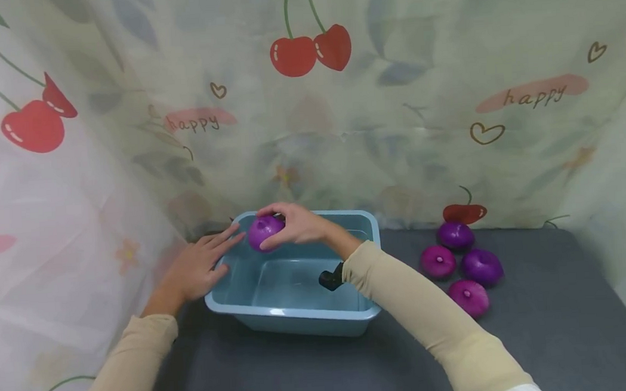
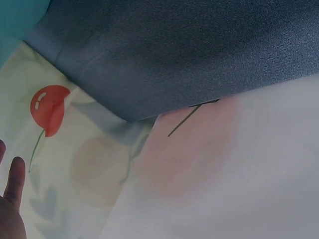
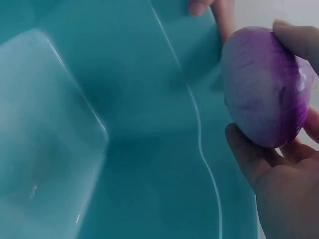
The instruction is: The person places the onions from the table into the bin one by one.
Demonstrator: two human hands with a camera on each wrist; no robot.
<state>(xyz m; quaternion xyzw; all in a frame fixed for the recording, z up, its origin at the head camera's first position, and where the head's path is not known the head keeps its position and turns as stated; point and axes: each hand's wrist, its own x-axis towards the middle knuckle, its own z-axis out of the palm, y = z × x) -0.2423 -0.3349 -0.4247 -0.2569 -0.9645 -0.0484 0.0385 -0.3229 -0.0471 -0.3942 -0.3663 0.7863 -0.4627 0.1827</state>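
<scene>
My right hand (image 1: 301,223) grips a purple onion (image 1: 264,232) above the far left part of a light blue basin (image 1: 293,313). In the right wrist view, thumb and fingers curl round the onion (image 3: 266,87), which is glossy purple with a paler side. My left hand (image 1: 199,265) is at the basin's left rim, its fingers extended toward the onion. Only a few fingertips of that hand (image 2: 15,184) show at the edge of the left wrist view. The visible floor of the basin (image 3: 45,139) is bare.
Right of the basin, several more onions (image 1: 469,298) sit close together on the dark grey tabletop (image 1: 547,325). A printed curtain (image 1: 373,126) with cherries hangs behind and along the left side. A black wrist camera (image 1: 331,278) juts out under the right wrist, over the basin.
</scene>
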